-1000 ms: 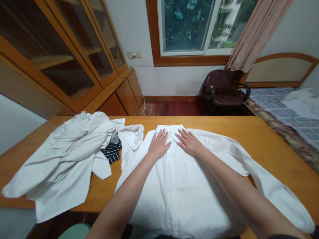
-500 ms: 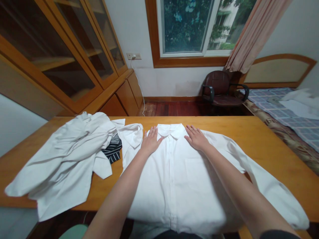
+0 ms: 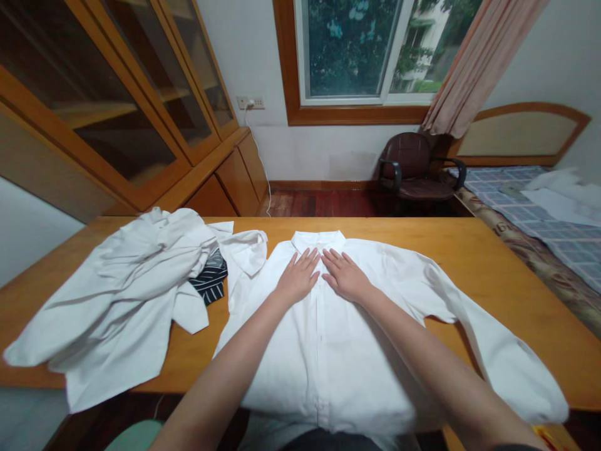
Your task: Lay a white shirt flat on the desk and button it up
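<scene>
A white button-up shirt [image 3: 323, 351] lies front side up, its collar toward the far edge of the wooden table [image 3: 507, 275]. Flat on its upper chest, just left of the button line, rests my left hand [image 3: 298, 275] with fingers spread. My right hand [image 3: 345, 274] mirrors it on the other side, open and palm down, the fingertips of both close together below the collar. One sleeve stretches out to the right and down to the near edge. The left sleeve is bunched up near the pile. Neither hand grips anything.
On the left, a heap of white clothes [image 3: 126, 294] partly covers a black striped cloth [image 3: 211, 279]. Behind the table stand a glass-door cabinet [image 3: 141, 113] and a brown armchair [image 3: 408, 166]. A bed [image 3: 558, 213] is at the right, and a pale green stool [image 3: 134, 436] sits below the near edge.
Both hands have slid inward from beside the collar and slightly toward me, meeting near the button line. The shirt stays spread on the table.
</scene>
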A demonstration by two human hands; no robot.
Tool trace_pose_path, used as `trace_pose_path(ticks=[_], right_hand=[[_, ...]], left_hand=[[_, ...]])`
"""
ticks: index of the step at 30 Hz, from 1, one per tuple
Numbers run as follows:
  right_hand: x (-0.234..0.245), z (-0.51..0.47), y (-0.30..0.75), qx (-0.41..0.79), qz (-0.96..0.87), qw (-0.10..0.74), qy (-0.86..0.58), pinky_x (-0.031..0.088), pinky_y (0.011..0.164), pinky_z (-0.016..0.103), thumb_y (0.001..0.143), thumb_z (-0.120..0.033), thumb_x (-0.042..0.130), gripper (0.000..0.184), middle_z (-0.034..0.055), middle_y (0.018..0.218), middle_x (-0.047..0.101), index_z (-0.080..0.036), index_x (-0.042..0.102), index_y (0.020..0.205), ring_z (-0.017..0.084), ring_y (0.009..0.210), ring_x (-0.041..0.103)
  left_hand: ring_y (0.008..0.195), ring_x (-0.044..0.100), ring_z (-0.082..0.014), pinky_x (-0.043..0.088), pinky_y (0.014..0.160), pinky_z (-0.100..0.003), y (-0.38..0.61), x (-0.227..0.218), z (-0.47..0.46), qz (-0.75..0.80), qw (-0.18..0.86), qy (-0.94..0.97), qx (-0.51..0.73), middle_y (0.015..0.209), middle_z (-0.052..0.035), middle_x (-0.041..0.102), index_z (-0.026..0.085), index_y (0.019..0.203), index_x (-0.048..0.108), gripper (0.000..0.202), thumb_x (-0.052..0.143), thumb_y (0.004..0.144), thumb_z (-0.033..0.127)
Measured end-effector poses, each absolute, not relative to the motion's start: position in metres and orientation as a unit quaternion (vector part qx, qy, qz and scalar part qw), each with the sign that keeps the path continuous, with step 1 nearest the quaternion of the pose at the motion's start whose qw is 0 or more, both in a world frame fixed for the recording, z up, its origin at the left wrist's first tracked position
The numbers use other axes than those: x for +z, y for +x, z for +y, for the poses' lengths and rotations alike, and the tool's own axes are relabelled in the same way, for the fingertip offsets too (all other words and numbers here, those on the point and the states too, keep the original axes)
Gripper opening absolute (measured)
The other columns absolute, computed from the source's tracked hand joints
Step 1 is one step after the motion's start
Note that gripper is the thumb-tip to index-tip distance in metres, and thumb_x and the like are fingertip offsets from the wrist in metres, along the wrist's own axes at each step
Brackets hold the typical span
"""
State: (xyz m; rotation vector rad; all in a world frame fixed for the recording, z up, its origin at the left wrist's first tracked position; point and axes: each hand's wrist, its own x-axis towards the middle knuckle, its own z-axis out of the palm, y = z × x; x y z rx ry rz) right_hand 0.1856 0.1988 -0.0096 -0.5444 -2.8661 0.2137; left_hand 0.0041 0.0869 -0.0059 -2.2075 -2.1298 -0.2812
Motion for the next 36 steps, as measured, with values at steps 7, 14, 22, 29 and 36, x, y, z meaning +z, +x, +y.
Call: trace_pose_path(ticks=[7, 14, 22, 29, 36], right_hand=[[-0.011, 0.209, 0.195, 0.078, -0.975, 0.085, -0.188, 0.023, 0.121, 0.050, 0.104, -0.048, 0.033, 0.060, 0.0079, 0.162, 0.027, -0.019, 0.033, 0.156, 0.026, 0.151, 0.024], [-0.015, 0.234, 0.230, 0.053, -0.962, 0.078, -0.258, 0.022, 0.122, 0.049, 0.103, -0.049, 0.031, 0.060, 0.0094, 0.162, 0.029, -0.018, 0.036, 0.154, 0.025, 0.151, 0.025], [-0.012, 0.248, 0.255, 0.040, -0.954, 0.069, -0.287, 0.024, 0.121, 0.048, 0.103, -0.046, 0.031, 0.058, 0.0096, 0.160, 0.032, -0.017, 0.039, 0.153, 0.026, 0.150, 0.027], [-0.011, 0.247, 0.253, 0.038, -0.954, 0.069, -0.289, 0.025, 0.121, 0.048, 0.103, -0.046, 0.031, 0.058, 0.0094, 0.160, 0.033, -0.016, 0.041, 0.151, 0.027, 0.149, 0.028], [-0.011, 0.248, 0.254, 0.040, -0.954, 0.075, -0.287, 0.025, 0.121, 0.048, 0.103, -0.046, 0.031, 0.058, 0.0093, 0.160, 0.032, -0.016, 0.041, 0.151, 0.026, 0.149, 0.028]], left_hand=[[0.152, 0.021, -0.0211, 0.021, 0.124, -0.046, -0.006, -0.014, 0.083, -0.687, 0.020, -0.720, -0.096, 0.162, -0.0039, 0.030, 0.024, 0.159, 0.020, 0.061, 0.031, 0.103, 0.046], [0.151, 0.024, -0.0237, 0.021, 0.123, -0.051, -0.017, -0.012, 0.070, -0.716, 0.017, -0.693, -0.084, 0.163, -0.0055, 0.029, 0.024, 0.157, 0.026, 0.060, 0.030, 0.103, 0.050], [0.151, 0.024, -0.0242, 0.019, 0.123, -0.051, -0.034, -0.014, 0.056, -0.734, 0.033, -0.673, -0.084, 0.162, -0.0049, 0.031, 0.024, 0.155, 0.031, 0.058, 0.032, 0.102, 0.048], [0.151, 0.024, -0.0244, 0.021, 0.123, -0.051, -0.034, -0.015, 0.056, -0.735, 0.040, -0.673, -0.076, 0.162, -0.0054, 0.031, 0.023, 0.155, 0.031, 0.059, 0.031, 0.102, 0.048], [0.152, 0.022, -0.0233, 0.020, 0.124, -0.050, -0.033, -0.013, 0.056, -0.737, 0.042, -0.671, -0.064, 0.163, -0.0038, 0.029, 0.024, 0.155, 0.031, 0.058, 0.030, 0.102, 0.048]])
